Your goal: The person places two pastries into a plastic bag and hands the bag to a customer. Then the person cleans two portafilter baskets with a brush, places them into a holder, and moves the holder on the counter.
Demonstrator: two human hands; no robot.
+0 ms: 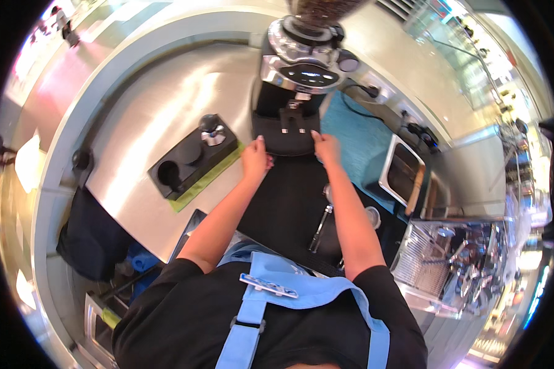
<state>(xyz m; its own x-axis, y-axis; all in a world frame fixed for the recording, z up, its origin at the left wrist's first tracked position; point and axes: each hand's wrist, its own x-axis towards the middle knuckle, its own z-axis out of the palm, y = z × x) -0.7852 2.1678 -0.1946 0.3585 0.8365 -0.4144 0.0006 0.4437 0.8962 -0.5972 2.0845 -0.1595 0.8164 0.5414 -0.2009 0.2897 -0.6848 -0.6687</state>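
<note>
In front of me stands a coffee grinder (300,74) with a hopper of beans on top and a lit display. Its portafilter fork (293,121) juts out above a black front tray (286,143). My left hand (255,159) grips the tray's left edge, thumb uppermost. On the opposite edge my right hand (327,147) has the same kind of hold. The fingers beneath the tray are partly hidden. Below it spreads a black mat (277,203). A portafilter (321,229) lies on that mat, its head partly covered by my right forearm.
To the left, a black tamping station (189,154) holds a tamper (211,130) beside a green cloth (207,177). At right are a blue mat (351,133), a metal container (399,168) with a wooden-handled tool (415,189), power cords (358,104) and a wire rack (422,263) near metal utensils.
</note>
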